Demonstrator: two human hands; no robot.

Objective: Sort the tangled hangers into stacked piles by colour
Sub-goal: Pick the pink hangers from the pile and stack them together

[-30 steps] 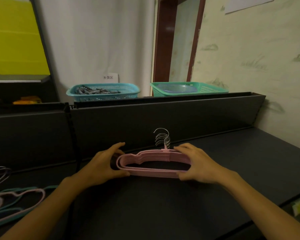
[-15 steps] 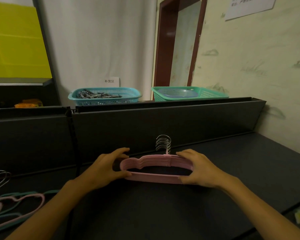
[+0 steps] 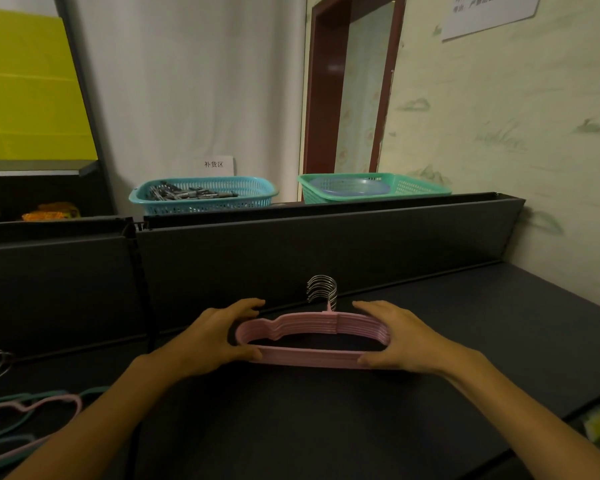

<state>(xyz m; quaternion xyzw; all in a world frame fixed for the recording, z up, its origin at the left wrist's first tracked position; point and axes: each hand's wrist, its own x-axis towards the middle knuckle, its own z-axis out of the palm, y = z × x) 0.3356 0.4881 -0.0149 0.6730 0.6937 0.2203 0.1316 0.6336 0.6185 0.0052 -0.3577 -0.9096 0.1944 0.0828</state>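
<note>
Both forearms reaching forward, left hand [image 3: 212,336] and right hand [image 3: 400,337] facing inward, fingers curled, grip apparently light

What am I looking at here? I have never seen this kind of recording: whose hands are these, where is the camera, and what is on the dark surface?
There is no machine. A person wears a wide-angle camera on the head, so the single view looks forward and down at their own two bare hands.

On the dark grey shelf top lies a neat stack of pink plastic hangers with silver metal hooks lined up together. The left hand grips one end of the stack and the right hand grips the other, as if squaring it up.

At the lower left lies a loose tangle of pink and teal hangers, not yet sorted. Behind the shelf stand a blue plastic basket and a green plastic basket.
</note>
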